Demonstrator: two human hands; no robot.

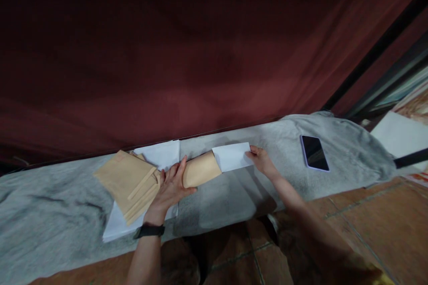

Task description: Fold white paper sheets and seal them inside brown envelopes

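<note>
My left hand (171,189) grips the left end of a brown envelope (201,169), thumb on the near side and fingers along the far edge. A folded white sheet (233,156) sticks out of the envelope's right end. My right hand (261,160) pinches that sheet's right edge. Both lie on a grey cloth (60,213) that covers a long bench. A black band is on my left wrist (149,230).
Left of my left hand a stack of brown envelopes (125,179) rests on white sheets (115,227); more white paper (162,153) lies behind. A dark phone (314,152) lies on the cloth at right. A dark red curtain (200,53) hangs behind. Tiled floor (374,222) lies below.
</note>
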